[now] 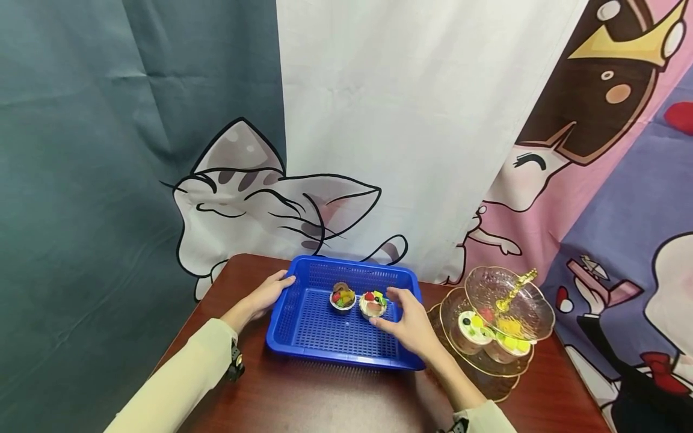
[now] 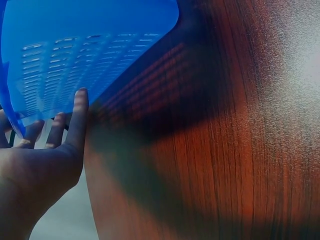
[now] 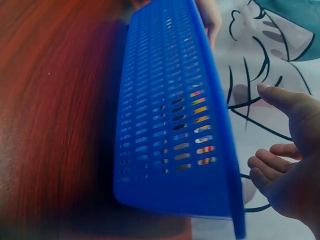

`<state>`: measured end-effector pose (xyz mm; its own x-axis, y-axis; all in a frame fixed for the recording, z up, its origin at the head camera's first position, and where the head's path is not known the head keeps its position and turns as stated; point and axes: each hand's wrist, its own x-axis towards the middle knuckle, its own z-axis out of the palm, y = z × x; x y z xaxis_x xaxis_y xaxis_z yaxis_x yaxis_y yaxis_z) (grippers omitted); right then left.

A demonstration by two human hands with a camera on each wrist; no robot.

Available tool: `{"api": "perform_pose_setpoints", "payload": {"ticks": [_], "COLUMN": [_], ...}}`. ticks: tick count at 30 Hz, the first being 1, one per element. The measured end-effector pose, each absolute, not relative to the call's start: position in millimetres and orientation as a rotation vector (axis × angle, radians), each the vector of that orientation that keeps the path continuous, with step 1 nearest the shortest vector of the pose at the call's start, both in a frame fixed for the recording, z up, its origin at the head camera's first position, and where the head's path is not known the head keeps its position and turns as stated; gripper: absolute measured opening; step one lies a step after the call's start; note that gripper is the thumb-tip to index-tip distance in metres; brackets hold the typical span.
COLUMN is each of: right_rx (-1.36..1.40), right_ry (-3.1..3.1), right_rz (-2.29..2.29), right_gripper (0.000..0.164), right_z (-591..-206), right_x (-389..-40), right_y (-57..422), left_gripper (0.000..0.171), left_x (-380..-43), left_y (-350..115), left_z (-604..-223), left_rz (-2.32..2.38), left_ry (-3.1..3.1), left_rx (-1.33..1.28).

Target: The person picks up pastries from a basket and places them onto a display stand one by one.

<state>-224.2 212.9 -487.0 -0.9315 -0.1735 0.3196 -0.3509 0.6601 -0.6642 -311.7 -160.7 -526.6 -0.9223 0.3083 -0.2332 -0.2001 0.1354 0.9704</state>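
Note:
A blue plastic basket (image 1: 346,355) with slotted walls is on the table in the head view. Inside it are two small fruit-topped dessert cups, one with a brown piece on top (image 1: 342,299) and one with white cream and a strawberry (image 1: 373,305). My left hand (image 1: 269,291) holds the basket's left rim, thumb over the edge and fingers along the outer wall (image 2: 55,145). Over the right part of the basket is my right hand (image 1: 409,322), thumb and fingers spread beside the cream-topped cup. The right wrist view has this hand (image 3: 290,160) above the rim, its fingers apart.
A tiered clear stand with gold edges (image 1: 509,304) is at the right, close to my right forearm. Several fruit-topped cups (image 1: 476,332) sit on its lower tier. The brown wooden table (image 1: 281,397) meets a cartoon-print curtain (image 1: 346,150) behind the basket.

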Motion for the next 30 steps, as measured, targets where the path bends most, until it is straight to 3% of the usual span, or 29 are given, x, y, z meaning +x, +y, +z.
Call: {"api": "perform_pose_setpoints", "payload": {"ticks": [13,30], "right_rx": [0.359,0.275], "right_ry": [-2.74,-2.892], "right_rz": [1.155,1.098], "right_gripper": [0.082,0.093], "right_z": [-510,-534], "right_x": [-269,-286], "right_y": [194,191], "left_gripper": [0.048,0.051], "left_x": [-310,-312], "left_y": [-161,-160], "left_z": [-526,-527], "left_rz": [1.842,1.827], "left_ry": [2.057,2.081], "left_rx": [0.11,0.115]}}
